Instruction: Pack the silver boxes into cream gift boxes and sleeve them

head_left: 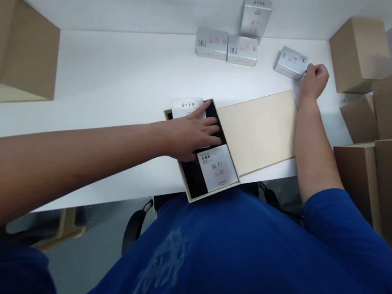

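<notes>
My left hand (pixel 197 135) lies over a shallow open box (pixel 182 178) with a cream rim and black inside. Its fingers are spread and partly hide a white-silver carton (pixel 187 105) at the box's far end. Another silver carton (pixel 218 168) with printed characters lies in the near end. My right hand (pixel 314 81) is closed at the right corner of a small silver carton (pixel 290 62) on the table. The fingers are curled, and what they pinch, if anything, is hidden.
A flat cream lid or panel (pixel 260 134) lies right of the open box. Several silver cartons (pixel 211 42) stand along the back wall, one upright (pixel 256 18). Brown boxes (pixel 359 55) are stacked at the right. A large brown box (pixel 29 47) stands at the far left.
</notes>
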Demonstrator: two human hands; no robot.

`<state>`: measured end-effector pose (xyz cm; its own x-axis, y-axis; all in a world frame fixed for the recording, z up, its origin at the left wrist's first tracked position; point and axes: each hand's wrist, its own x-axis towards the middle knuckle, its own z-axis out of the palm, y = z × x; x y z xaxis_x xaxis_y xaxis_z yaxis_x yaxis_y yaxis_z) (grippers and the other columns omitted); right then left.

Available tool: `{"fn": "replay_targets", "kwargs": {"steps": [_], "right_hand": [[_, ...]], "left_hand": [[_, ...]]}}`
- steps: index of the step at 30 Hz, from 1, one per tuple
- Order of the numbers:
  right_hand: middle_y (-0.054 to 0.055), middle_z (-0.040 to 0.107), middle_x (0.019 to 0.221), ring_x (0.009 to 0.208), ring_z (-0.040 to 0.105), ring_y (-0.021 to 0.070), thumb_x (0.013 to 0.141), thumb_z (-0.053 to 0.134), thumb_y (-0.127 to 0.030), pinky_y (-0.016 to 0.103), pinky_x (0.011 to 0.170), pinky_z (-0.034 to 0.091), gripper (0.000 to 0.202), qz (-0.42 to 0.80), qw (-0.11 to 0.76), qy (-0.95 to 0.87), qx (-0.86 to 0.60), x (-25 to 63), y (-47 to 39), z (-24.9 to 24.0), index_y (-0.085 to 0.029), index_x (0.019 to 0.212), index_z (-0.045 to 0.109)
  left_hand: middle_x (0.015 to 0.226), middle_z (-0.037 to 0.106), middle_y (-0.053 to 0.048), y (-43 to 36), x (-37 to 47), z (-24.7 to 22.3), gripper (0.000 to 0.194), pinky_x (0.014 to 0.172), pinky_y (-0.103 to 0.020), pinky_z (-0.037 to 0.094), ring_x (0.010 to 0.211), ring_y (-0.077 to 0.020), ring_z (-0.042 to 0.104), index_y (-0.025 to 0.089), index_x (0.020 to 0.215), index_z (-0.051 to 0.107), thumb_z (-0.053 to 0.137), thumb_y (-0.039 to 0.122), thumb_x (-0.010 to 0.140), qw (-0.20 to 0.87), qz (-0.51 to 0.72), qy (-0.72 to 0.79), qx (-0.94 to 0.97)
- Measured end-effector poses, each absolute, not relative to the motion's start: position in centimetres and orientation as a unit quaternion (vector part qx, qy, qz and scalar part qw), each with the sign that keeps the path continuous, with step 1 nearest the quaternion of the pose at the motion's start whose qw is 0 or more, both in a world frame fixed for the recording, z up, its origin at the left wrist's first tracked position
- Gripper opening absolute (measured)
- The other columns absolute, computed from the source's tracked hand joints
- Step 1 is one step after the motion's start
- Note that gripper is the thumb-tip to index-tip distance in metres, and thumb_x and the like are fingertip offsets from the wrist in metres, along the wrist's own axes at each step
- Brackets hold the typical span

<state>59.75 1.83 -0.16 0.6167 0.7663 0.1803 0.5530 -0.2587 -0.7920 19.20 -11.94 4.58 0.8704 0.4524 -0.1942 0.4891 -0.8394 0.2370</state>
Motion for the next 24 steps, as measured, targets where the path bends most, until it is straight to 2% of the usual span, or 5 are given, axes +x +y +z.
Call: {"fn": "replay_targets", "kwargs": {"steps": [6, 9, 11, 16, 24], "right_hand": [[-0.003, 0.051, 0.084, 0.085, 0.043, 0.013, 0.11, 0.046, -0.02, 0.027, 0.089, 0.037, 0.038, 0.124, 0.445, -0.423, -0.78, 59.9, 1.9, -0.3, -0.028, 0.074, 0.037], [-0.005, 0.049, 0.078, 0.081, 0.044, 0.0122, 0.109, 0.05, -0.019, 0.027, 0.085, 0.037, 0.04, 0.11, 0.455, -0.41, -0.783, 60.1, 2.4, -0.8, -0.028, 0.072, 0.039], [-0.006, 0.047, 0.075, 0.079, 0.043, 0.0122, 0.109, 0.052, -0.016, 0.027, 0.084, 0.036, 0.043, 0.103, 0.465, -0.396, -0.785, 60.2, 2.7, -1.0, -0.029, 0.07, 0.039], [-0.006, 0.048, 0.074, 0.078, 0.042, 0.0134, 0.107, 0.053, -0.014, 0.029, 0.083, 0.036, 0.043, 0.096, 0.48, -0.393, -0.778, 60.2, 2.8, -1.3, -0.029, 0.069, 0.042], [-0.007, 0.049, 0.07, 0.077, 0.041, 0.0145, 0.104, 0.056, -0.013, 0.028, 0.084, 0.038, 0.042, 0.091, 0.486, -0.385, -0.779, 60.1, 2.6, -1.2, -0.029, 0.068, 0.043]], "left_hand": [[0.171, 0.051, -0.013, -11.3, 16.4, 7.6, 0.089, 0.133, -0.083, 0.005, 0.163, -0.0455, 0.038, 0.031, 0.158, 0.055, 0.081, 0.068, 0.082, 0.166, -0.024, 0.273, 0.947], [0.174, 0.042, -0.023, -10.6, 14.2, 7.4, 0.106, 0.13, -0.08, 0.028, 0.161, -0.0474, 0.038, 0.018, 0.167, 0.041, 0.07, 0.082, 0.088, 0.14, 0.049, 0.345, 0.927], [0.156, 0.06, -0.024, -10.2, 13.1, 6.5, 0.111, 0.118, -0.067, 0.052, 0.146, -0.0433, 0.056, 0.012, 0.164, 0.044, 0.069, 0.087, 0.086, 0.124, 0.071, 0.394, 0.908], [0.109, 0.077, -0.007, -10.6, 12.2, 4.3, 0.081, 0.075, -0.035, 0.063, 0.093, -0.0247, 0.071, 0.021, 0.129, 0.068, 0.087, 0.078, 0.075, 0.12, 0.107, 0.461, 0.873], [0.093, 0.079, 0.004, -13.4, 12.5, 5.6, 0.027, 0.059, -0.03, 0.055, 0.072, -0.0145, 0.066, 0.028, 0.109, 0.072, 0.086, 0.04, 0.089, 0.065, 0.389, 0.414, 0.82]]}}
